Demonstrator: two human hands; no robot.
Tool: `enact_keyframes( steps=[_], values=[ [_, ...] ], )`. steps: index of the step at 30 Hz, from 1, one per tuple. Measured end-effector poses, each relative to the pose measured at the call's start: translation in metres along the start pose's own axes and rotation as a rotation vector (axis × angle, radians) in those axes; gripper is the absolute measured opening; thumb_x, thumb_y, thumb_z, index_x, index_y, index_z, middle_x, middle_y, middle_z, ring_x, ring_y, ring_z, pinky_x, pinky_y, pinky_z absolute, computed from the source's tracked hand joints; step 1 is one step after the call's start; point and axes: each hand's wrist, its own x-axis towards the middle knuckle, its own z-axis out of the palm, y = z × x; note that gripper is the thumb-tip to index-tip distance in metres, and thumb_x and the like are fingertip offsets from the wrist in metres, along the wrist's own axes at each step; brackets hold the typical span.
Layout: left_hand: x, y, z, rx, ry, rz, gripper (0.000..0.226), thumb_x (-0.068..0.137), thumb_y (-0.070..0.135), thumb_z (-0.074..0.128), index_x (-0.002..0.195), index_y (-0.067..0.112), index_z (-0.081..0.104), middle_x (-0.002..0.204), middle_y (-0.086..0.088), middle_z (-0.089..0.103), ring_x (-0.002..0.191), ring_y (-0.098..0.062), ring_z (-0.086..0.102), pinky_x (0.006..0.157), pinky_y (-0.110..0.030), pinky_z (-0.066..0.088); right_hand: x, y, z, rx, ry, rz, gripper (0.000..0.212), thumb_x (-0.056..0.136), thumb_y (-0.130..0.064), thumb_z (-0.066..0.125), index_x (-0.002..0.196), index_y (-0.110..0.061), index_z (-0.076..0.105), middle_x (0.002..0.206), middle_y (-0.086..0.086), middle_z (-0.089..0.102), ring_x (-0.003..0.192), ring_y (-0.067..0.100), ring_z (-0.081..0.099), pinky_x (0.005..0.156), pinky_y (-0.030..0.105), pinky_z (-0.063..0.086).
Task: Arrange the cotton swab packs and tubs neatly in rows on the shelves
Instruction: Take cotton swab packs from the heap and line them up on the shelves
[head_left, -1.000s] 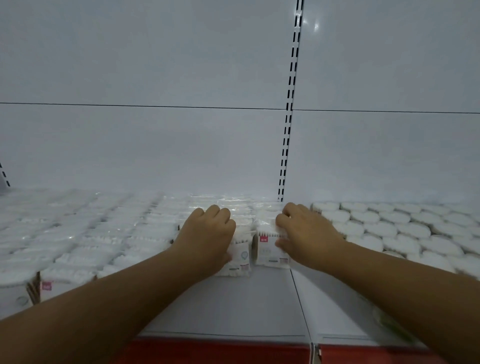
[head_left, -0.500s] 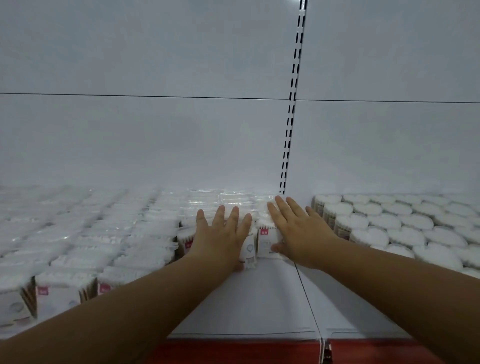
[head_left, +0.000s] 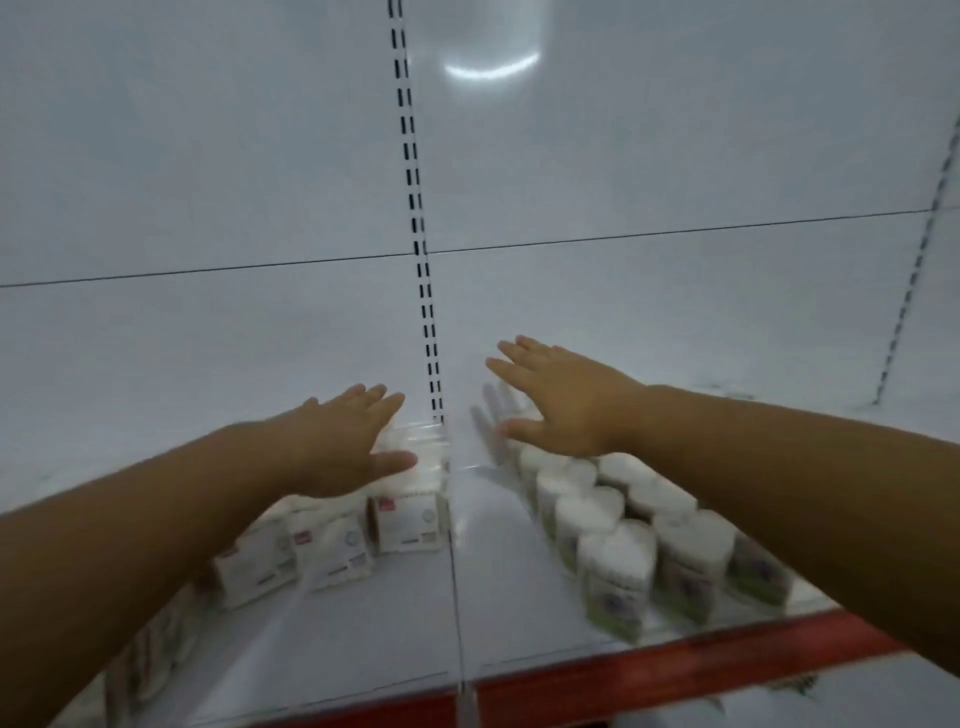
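Both palms flat, fingers spread, holding nothing | left hand (head_left: 343, 441) over cotton swab packs (head_left: 408, 519), left of shelf (head_left: 452, 613) seam | right hand (head_left: 571, 400) above tubs (head_left: 592, 514), right of seam | rows run front edge to back

No word or number can be read, because the picture is blurred. The cotton swab packs (head_left: 408, 522) just below the left hand (head_left: 345, 441) each carry a small red tag (head_left: 385, 503) at the upper left corner and a pale round emblem (head_left: 427, 516) to the right. Grey lines of print run along the bottom, all too smeared to make out. The tubs (head_left: 615, 587) below the right hand (head_left: 563, 400) bear a wrap label (head_left: 616, 607) in green and purple, its print unreadable.
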Motion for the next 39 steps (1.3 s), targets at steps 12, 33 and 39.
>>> enact_keyframes(
  steps=[12, 33, 39],
  values=[
    [0.117, 0.402, -0.109, -0.123, 0.186, 0.491, 0.072, 0.097, 0.058, 0.034, 0.154, 0.022, 0.008, 0.162, 0.001, 0.007, 0.149, -0.014, 0.007, 0.119, -0.032, 0.011, -0.35, 0.29, -0.047, -0.134, -0.215, 0.726, 0.069, 0.097, -0.051, 0.042, 0.153, -0.024, 0.013, 0.159, 0.001, 0.02, 0.144, 0.022, 0.022, 0.116, 0.039, 0.024],
    [0.36, 0.852, -0.11, -0.209, -0.077, 0.93, 0.071, 0.095, 0.051, 0.049, 0.153, 0.027, 0.015, 0.158, 0.001, 0.026, 0.142, -0.016, 0.03, 0.115, -0.031, 0.025, -0.529, 0.592, 0.056, 0.063, -0.288, 0.885, 0.062, 0.095, -0.046, 0.049, 0.15, -0.028, 0.025, 0.156, -0.003, 0.025, 0.142, 0.018, 0.023, 0.116, 0.035, 0.024],
    [0.428, 0.9, -0.109, -0.315, 0.045, 0.852, 0.061, 0.092, 0.042, 0.057, 0.146, 0.029, 0.034, 0.15, 0.007, 0.039, 0.135, -0.012, 0.039, 0.11, -0.027, 0.032, -0.527, 0.686, 0.076, 0.054, -0.111, 0.936, 0.057, 0.095, -0.041, 0.05, 0.147, -0.029, 0.03, 0.151, -0.009, 0.031, 0.138, 0.013, 0.03, 0.114, 0.032, 0.029]
  ],
)
